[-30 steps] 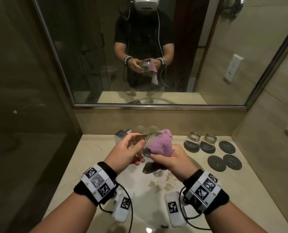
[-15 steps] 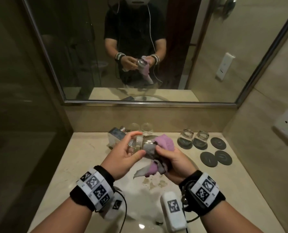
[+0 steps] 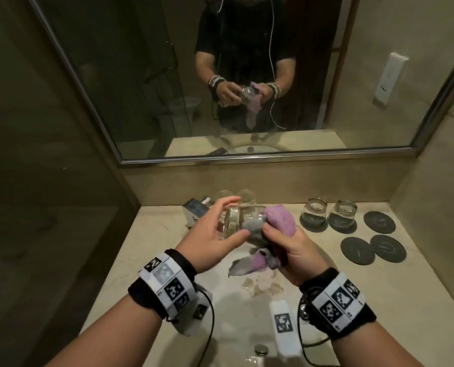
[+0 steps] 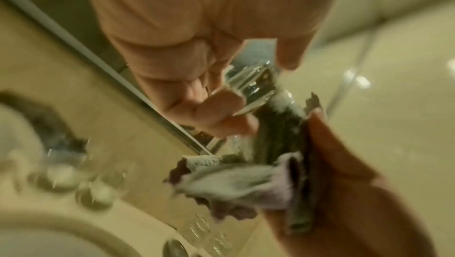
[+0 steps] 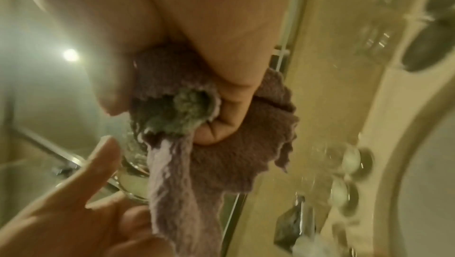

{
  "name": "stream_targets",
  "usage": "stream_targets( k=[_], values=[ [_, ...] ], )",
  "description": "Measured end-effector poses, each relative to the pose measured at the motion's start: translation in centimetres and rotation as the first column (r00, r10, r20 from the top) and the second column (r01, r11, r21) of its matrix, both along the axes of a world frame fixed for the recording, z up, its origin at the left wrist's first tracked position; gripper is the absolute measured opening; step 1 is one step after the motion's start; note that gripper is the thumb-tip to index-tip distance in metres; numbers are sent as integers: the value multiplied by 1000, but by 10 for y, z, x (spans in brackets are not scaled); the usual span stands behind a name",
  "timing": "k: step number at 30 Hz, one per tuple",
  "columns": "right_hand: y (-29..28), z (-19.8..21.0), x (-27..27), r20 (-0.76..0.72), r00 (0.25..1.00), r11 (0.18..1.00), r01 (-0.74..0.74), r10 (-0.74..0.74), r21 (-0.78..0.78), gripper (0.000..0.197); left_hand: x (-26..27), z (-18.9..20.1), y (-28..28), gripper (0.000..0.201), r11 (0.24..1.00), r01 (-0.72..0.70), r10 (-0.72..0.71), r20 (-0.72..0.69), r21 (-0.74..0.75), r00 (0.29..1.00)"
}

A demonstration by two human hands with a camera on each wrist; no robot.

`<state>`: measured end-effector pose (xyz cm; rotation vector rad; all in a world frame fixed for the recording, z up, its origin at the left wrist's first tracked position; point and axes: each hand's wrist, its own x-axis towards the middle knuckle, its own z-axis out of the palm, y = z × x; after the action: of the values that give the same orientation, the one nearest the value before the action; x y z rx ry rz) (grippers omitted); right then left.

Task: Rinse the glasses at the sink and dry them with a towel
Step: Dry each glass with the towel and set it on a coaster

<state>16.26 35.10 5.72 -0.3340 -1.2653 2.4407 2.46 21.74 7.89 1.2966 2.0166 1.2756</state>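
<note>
Over the sink basin (image 3: 231,308) my left hand (image 3: 215,231) grips a clear glass (image 3: 236,221) by its thick base, lying on its side. My right hand (image 3: 286,247) holds a pink and grey towel (image 3: 280,218) bunched over the glass's mouth end, with a loose tail hanging below. The left wrist view has my left fingers (image 4: 221,109) curled round the glass base (image 4: 256,82), the towel (image 4: 246,179) just beyond. In the right wrist view my right fingers (image 5: 229,105) clutch the towel (image 5: 187,117), and the glass (image 5: 133,165) peeks out beside it.
Two glasses (image 3: 329,211) stand upside down on dark round coasters at the back right, with three bare coasters (image 3: 374,239) beside them. Two more glasses (image 3: 236,196) and a chrome tap (image 3: 196,210) stand behind my hands. A mirror (image 3: 247,75) fills the wall; the drain (image 3: 261,349) is near me.
The glass has turned in my hands so its base now faces left, and the towel has shifted round it, its tail hanging lower. My view has dipped towards the counter.
</note>
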Motion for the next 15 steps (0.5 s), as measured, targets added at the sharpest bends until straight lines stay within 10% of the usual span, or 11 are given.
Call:
stream_targets(
  k=[3, 9, 15],
  values=[
    [-1, -3, 0, 52, 998, 979, 30, -42, 204, 37, 7, 1, 5, 47, 990, -116, 138, 432, -76, 891],
    [-3, -6, -3, -56, 998, 984, -46, 36, -175, 36, 7, 7, -6, 55, 1000, 26, -26, -48, -11, 999],
    [-10, 3, -5, 45, 999, 1000, 18, -18, -4, 31, 9, 12, 3, 39, 991, -124, 133, 308, -49, 942]
  ],
)
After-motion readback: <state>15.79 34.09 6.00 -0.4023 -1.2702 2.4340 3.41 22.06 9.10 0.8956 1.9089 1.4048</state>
